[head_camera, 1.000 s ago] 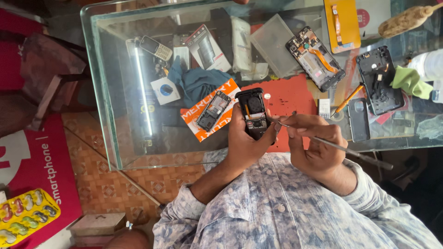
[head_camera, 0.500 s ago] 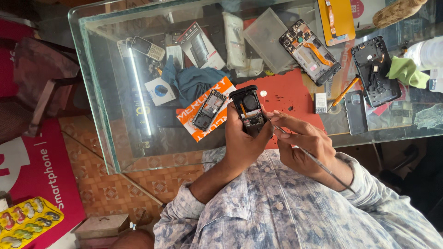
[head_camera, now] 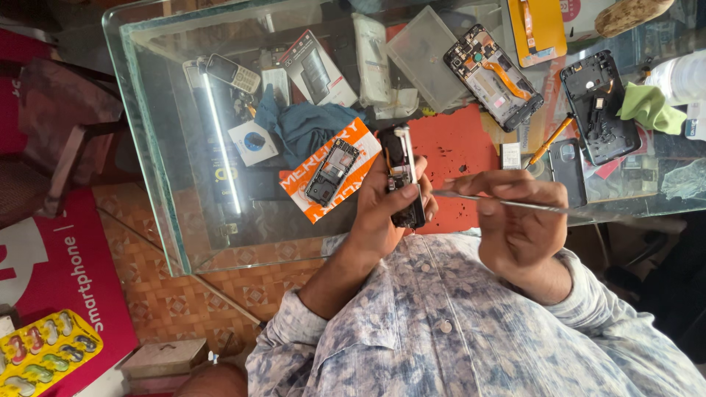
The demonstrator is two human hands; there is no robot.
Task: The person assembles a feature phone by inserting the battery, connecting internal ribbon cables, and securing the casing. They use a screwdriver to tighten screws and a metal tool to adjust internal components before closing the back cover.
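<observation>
L hand (head_camera: 382, 213) grips opened phone (head_camera: 403, 176) (insides blurry) | R hand (head_camera: 515, 220) pinches thin metal tool (head_camera: 507, 202)

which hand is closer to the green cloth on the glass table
Right. The right hand, holding a thin metal tool, sits below-left of the green cloth; the left hand holds the opened phone farther away.

Left hand (head_camera: 382, 213): palm and fingers cover the lower half of the small phone (head_camera: 403, 175); its inner parts too small to read. Right hand (head_camera: 515, 220): fingers hide the middle of the thin metal tool (head_camera: 529, 206). At 1 o'clock, brown object (head_camera: 632, 15) cut by top edge. At 3 o'clock, white bottle (head_camera: 680, 77) cut by right edge. At 8 o'clock, yellow tray (head_camera: 44, 353) cut by the left and bottom edges.
</observation>
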